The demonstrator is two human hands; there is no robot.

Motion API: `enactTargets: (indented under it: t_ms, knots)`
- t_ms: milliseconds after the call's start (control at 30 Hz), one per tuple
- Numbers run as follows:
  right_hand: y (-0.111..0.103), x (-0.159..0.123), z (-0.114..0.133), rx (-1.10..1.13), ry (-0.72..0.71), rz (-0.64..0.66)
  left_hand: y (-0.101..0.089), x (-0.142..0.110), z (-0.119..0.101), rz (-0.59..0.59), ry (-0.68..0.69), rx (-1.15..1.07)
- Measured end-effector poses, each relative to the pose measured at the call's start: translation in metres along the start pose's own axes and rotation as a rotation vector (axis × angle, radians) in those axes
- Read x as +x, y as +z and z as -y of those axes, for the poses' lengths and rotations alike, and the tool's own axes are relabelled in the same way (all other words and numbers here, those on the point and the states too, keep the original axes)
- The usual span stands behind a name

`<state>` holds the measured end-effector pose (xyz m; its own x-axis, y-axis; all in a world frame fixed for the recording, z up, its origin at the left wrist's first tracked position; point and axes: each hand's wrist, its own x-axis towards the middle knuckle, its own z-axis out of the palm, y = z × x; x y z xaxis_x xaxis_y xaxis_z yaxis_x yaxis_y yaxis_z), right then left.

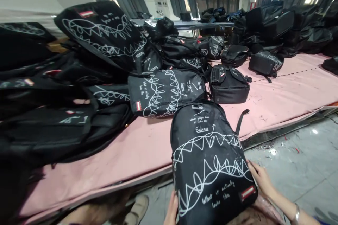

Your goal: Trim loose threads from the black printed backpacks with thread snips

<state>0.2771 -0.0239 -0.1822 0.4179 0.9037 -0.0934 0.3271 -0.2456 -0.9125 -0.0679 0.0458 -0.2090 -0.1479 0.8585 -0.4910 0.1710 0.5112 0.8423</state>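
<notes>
A black backpack (211, 151) with white scribbled lines, lettering and a small red label faces me at the table's front edge. Its top overlaps the pink cloth. My left hand (172, 209) grips its lower left side, mostly cut off by the frame and the bag. On the opposite side, my right hand (260, 177) holds the edge, its fingertips partly behind the bag; a silver bracelet (297, 213) circles that wrist. Just beyond lies a similar printed backpack (166, 93) on its side, and to its right sits a smaller black bag (229, 86).
Black bags (66, 112) are piled at the left, with a large printed one (101, 35) on top. More bags (271, 24) are heaped at the back right. Pink cloth (293, 88) covers the table. Scraps litter the tiled floor (298, 165). A shoe (138, 209) shows below the table.
</notes>
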Motion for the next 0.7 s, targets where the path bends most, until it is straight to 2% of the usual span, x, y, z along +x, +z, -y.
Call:
enactTargets:
  t_ms: [67, 100, 167, 200, 233, 267, 333, 367, 433, 467, 500, 567, 633, 700]
  knots:
    - [-0.005, 0.017, 0.003, -0.114, -0.008, -0.040, -0.007, -0.008, -0.009, -0.077, -0.023, -0.038]
    - [-0.008, 0.031, 0.007, -0.174, -0.028, -0.071, -0.008, -0.010, -0.022, -0.145, 0.026, -0.039]
    - [-0.012, 0.065, 0.020, -0.283, -0.094, -0.167, -0.003, -0.013, -0.057, -0.319, 0.261, 0.033]
    - [-0.012, 0.082, 0.028, -0.313, -0.135, -0.179, 0.002, -0.013, -0.079, -0.371, 0.389, 0.070]
    - [-0.010, 0.099, 0.036, -0.316, -0.163, -0.179, 0.010, -0.012, -0.101, -0.375, 0.501, 0.093]
    - [-0.007, 0.115, 0.044, -0.313, -0.189, -0.170, 0.019, -0.011, -0.124, -0.317, 0.594, 0.126]
    - [0.003, 0.143, 0.057, -0.306, -0.244, -0.157, 0.046, -0.002, -0.167, -0.063, 0.771, 0.235]
    - [0.009, 0.155, 0.063, -0.306, -0.272, -0.155, 0.063, 0.005, -0.186, 0.079, 0.860, 0.335]
    - [0.022, 0.174, 0.071, -0.313, -0.321, -0.157, 0.101, 0.025, -0.217, 0.284, 1.000, 0.611]
    - [0.028, 0.181, 0.074, -0.320, -0.338, -0.158, 0.121, 0.038, -0.229, 0.330, 1.036, 0.768]
    - [0.033, 0.187, 0.076, -0.332, -0.352, -0.156, 0.139, 0.051, -0.237, 0.354, 1.045, 0.828]
    - [0.039, 0.194, 0.079, -0.363, -0.371, -0.152, 0.170, 0.077, -0.248, 0.338, 1.030, 0.919]
    - [0.040, 0.196, 0.080, -0.402, -0.385, -0.145, 0.189, 0.097, -0.251, 0.294, 1.001, 0.987]
    - [0.039, 0.197, 0.079, -0.443, -0.395, -0.132, 0.198, 0.109, -0.251, 0.271, 0.989, 1.054]
